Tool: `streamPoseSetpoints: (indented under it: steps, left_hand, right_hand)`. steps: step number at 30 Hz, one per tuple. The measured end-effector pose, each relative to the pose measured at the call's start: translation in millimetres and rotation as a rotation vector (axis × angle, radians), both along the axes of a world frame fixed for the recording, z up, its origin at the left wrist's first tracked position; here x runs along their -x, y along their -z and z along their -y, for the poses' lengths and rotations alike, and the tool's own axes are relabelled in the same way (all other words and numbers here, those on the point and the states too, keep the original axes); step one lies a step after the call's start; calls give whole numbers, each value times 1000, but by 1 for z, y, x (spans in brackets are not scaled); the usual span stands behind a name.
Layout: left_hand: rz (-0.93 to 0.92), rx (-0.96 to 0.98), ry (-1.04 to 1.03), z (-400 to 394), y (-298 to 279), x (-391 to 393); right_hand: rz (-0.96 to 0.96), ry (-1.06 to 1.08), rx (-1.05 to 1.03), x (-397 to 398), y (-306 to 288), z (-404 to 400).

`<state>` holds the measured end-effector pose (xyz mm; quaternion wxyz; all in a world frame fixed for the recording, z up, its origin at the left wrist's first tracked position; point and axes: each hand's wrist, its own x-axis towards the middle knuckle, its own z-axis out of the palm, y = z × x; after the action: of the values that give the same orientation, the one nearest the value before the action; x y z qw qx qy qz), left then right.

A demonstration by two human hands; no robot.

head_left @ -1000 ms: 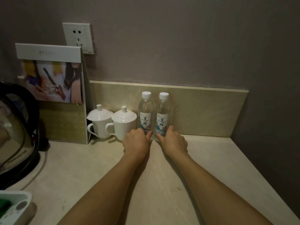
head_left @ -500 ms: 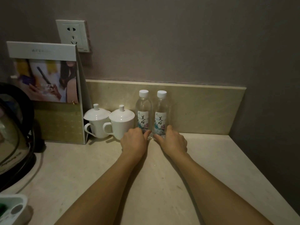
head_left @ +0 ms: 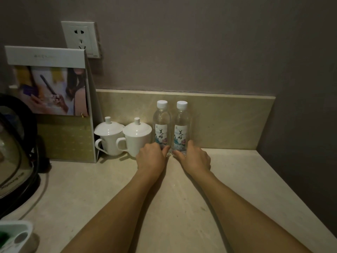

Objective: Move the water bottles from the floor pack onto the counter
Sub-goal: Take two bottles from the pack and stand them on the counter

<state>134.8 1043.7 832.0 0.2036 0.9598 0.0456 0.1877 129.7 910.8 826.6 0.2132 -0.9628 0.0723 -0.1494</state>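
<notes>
At the foot of the backsplash (head_left: 228, 123), fingers of the left hand (head_left: 152, 157) curl round the left bottle (head_left: 161, 125) base, the right hand (head_left: 195, 158) likewise grips the right bottle (head_left: 181, 126). Both stand upright on the worktop (head_left: 182, 207), touching (just right of the lidded cups (head_left: 136, 136)). Placement looks nearly finished; only letting go remains. Floor pack lies out of view, so further bottles cannot be judged.

left hand (head_left: 152, 157) grips left bottle (head_left: 161, 127) | right hand (head_left: 196, 158) grips right bottle (head_left: 181, 128) | both upright on tabletop (head_left: 173, 207), just right of lidded cups (head_left: 135, 136)
</notes>
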Motion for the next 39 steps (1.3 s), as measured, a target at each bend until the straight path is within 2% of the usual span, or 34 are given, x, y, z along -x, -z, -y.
streamPoseSetpoints:
  steps: [9, 20, 26, 32, 39]
  left_hand:
    - [-22, 10, 6, -2, -7, 10]
    - [39, 37, 162, -6, -47, 12]
    - [66, -21, 265, 1, -39, 13]
    - [40, 46, 323, 29, -51, 33]
    - [145, 48, 338, 95, -87, 75]
  right_hand:
    - [-40, -64, -58, 8, -17, -3]
    - [51, -13, -62, 28, -51, 4]
    - [55, 32, -64, 47, -55, 21]
    - [102, 21, -65, 63, -66, 39]
    - [200, 4, -110, 108, -93, 100]
